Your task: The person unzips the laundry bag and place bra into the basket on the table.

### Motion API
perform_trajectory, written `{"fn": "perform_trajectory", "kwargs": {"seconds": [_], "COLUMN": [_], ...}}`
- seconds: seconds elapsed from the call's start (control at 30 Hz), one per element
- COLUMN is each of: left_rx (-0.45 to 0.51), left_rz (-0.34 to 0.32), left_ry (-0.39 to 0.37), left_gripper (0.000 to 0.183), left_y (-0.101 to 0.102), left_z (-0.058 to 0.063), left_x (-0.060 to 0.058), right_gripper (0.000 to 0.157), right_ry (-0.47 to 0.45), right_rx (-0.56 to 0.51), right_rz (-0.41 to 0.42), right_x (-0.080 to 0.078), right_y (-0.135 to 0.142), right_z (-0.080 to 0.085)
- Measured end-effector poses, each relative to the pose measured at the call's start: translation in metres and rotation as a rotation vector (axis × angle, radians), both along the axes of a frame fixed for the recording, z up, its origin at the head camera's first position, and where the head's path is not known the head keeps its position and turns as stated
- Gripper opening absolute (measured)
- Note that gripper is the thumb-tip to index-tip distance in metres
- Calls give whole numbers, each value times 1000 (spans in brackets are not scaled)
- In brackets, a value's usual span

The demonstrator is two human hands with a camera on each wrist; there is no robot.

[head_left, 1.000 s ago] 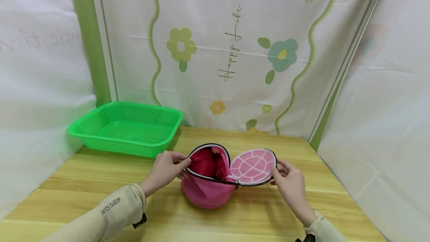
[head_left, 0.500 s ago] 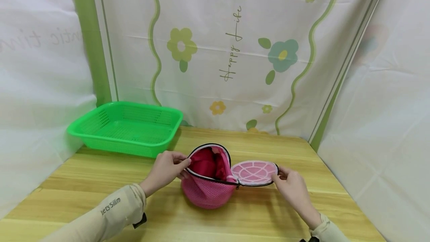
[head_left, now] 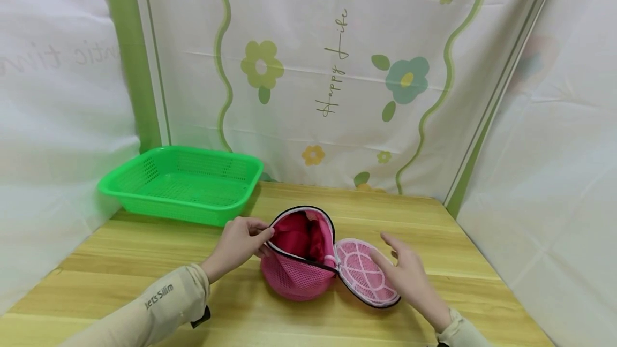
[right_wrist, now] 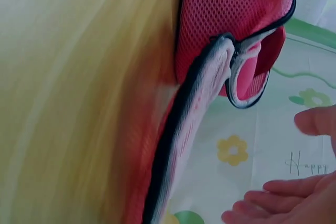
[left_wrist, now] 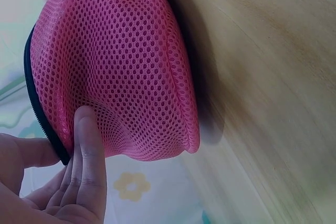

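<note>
A pink mesh laundry bag (head_left: 296, 281) stands unzipped on the table in the head view, with dark red fabric (head_left: 291, 235) visible inside. My left hand (head_left: 241, 242) pinches the left edge of its black-zippered rim; in the left wrist view the thumb and fingers (left_wrist: 90, 161) lie on either side of that edge. The bag's round pink lid (head_left: 368, 273), patterned with white bands, hangs folded out to the right and tilts down toward the table. My right hand (head_left: 407, 272) is beside and above the lid, fingers spread and apart from it in the right wrist view.
A green perforated plastic basket (head_left: 193, 208) sits at the back left of the wooden table (head_left: 270, 331). A white floral curtain (head_left: 299, 31) encloses the back and both sides.
My right hand has let go of the lid's outer edge. The lid has dropped and swung toward the front. My left hand keeps its hold on the rim.
</note>
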State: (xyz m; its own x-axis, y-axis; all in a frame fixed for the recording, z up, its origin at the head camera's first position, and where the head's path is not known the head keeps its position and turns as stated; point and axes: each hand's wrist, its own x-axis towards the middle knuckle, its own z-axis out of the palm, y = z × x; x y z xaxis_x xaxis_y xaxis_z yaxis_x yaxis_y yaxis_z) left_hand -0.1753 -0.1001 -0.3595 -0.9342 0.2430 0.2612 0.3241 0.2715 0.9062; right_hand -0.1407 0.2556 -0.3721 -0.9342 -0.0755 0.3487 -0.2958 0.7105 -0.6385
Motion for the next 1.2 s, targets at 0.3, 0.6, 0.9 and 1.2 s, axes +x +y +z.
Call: {"fn": "perform_trajectory", "kwargs": {"seconds": [0.3,0.6,0.9,1.2], "left_rx": [-2,-22,-87,-214], "left_rz": [1,31,134,227], "left_ry": [2,6,76,182], "left_gripper": [15,14,19,23], "left_y": [0,0,2,3], "left_z": [1,2,6,13], "left_x": [0,1,1,0], "right_gripper": [52,52,35,28], "right_ry": [-54,183,238,254], "right_rx": [-224,-117,-99,-164], "right_rz": [245,486,500,557], "right_x": [3,2,1,-4], "right_y": [-24,-40,-47,-50], "right_z": [-8,-14,-18,-21]}}
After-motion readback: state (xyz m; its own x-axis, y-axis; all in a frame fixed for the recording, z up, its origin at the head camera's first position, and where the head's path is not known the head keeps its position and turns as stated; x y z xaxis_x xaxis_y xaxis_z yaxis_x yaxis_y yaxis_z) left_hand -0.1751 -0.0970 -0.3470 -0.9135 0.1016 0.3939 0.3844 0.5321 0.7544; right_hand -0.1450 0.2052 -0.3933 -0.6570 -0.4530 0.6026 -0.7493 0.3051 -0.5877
